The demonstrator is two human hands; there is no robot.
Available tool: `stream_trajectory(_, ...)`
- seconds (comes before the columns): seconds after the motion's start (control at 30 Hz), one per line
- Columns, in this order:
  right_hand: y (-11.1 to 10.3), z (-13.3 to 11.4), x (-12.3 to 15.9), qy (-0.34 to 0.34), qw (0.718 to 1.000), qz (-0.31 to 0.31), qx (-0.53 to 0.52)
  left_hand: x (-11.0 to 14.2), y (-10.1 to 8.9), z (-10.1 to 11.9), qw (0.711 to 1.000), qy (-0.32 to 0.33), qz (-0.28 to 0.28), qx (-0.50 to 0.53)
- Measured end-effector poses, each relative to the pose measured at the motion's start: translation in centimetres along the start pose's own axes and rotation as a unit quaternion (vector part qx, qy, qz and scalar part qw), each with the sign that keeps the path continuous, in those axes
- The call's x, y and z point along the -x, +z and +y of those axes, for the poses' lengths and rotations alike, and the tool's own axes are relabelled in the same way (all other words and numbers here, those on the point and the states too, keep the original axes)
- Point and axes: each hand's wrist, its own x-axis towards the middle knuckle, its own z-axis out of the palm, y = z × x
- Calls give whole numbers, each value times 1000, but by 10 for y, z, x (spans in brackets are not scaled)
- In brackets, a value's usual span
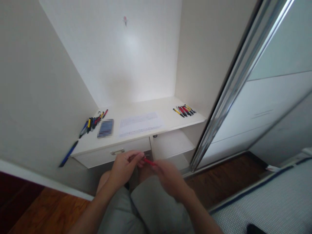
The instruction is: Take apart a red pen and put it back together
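Over my lap, in front of the shelf, a slim red pen (pixel 149 161) spans the gap between my two hands. My left hand (pixel 125 165) is closed, its thumb and fingertips pinched at the pen's left end. A thin pale sliver shows beside those fingertips, too small to name. Around the right end of the pen, my right hand (pixel 170 178) is closed and slightly blurred; its fingers cover that end. Red, yellow and black pens (pixel 184 110) lie in a row at the shelf's right side. More pens in mixed colours (pixel 92 123) lie along the left side.
On the white shelf (pixel 168 122) are a written sheet of paper (pixel 140 124) and a blurred dark-blue rectangular item (pixel 105 128). A blue pen-like item (pixel 68 154) is at the left corner. Below sits a drawer (pixel 102 154). A metal-edged sliding door (pixel 219 113) stands right.
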Motion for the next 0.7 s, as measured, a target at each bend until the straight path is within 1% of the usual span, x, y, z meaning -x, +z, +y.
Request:
stream_trajectory(0.1, -1, 2, -2, -17, 999, -7, 31, -2, -3, -4, 997, 37, -36, -57)
stream_trajectory(0.17, -1, 4, -4, -15, 999, -13, 40, -3, -8, -5, 993, 63, -46, -92)
stream_trajectory(0.23, -3, 6, -5, -10, 999, -11, 41, -3, -14, -4, 990, 70, -51, -109)
stream_trajectory(0.3, -4, 7, -6, -15, 999, -12, 47, 0, -18, -3, 990, 66, -60, -107)
stream_trajectory(0.4, -6, 6, -6, -42, 997, -33, 51, 7, -19, -4, 990, 59, -67, -106)
stream_trajectory(0.5, -5, 4, -6, -56, 997, -44, 40, 15, -17, -8, 991, 41, -59, -117)
stream_trajectory(0.6, 1, 3, -6, -54, 996, -55, 37, 21, -15, -15, 991, 24, -42, -124)
stream_trajectory(0.7, 8, 2, -6, -41, 996, -64, 37, 25, -12, -22, 997, -11, -22, -79)
